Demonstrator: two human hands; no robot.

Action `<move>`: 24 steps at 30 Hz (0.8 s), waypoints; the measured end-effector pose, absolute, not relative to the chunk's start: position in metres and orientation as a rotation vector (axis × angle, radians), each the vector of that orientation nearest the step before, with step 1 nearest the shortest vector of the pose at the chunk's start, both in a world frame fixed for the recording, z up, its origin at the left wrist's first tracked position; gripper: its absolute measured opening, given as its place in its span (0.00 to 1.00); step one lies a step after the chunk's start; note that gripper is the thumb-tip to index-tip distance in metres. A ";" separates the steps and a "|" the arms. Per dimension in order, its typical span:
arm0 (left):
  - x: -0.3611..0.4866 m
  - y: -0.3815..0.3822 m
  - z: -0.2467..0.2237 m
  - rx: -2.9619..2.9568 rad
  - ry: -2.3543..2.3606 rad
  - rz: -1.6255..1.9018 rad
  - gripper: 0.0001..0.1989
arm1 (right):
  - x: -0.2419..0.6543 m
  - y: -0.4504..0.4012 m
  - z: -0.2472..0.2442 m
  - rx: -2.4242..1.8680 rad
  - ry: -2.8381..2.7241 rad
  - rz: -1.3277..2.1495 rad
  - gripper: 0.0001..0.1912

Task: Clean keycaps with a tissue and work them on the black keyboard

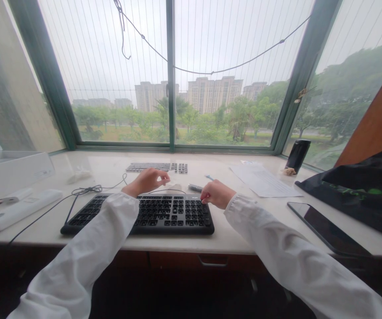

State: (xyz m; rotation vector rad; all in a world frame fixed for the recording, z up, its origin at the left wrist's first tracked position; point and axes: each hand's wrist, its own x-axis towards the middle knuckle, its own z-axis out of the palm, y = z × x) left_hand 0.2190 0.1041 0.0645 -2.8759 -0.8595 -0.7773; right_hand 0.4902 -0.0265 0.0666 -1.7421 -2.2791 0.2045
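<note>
A black keyboard (154, 228) lies along the front of the white desk, its keycaps off and the dark switch sockets bare. My left hand (149, 180) hovers above its far middle edge, fingers curled into a pinch. At those fingertips is a thin white piece like tissue (171, 174). My right hand (218, 193) is closed at the keyboard's far right corner, fingertips down at the number pad; whatever they hold is hidden. Just left of it lies a small grey object (195, 188), and behind it a light blue stick (209, 177). Loose keycaps (157, 167) stand in rows farther back.
Paper sheets (266, 179) lie right of centre. A black cylinder (298, 156), a phone (324, 228) and a black bag (360, 190) occupy the right side. The keyboard's cable (87, 189), a white power strip (21, 210) and a white box (14, 170) are leftward.
</note>
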 end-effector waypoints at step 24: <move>0.218 0.103 0.066 -2.911 -0.875 -0.780 0.13 | 0.507 -0.002 0.075 -1.710 -2.253 0.607 0.10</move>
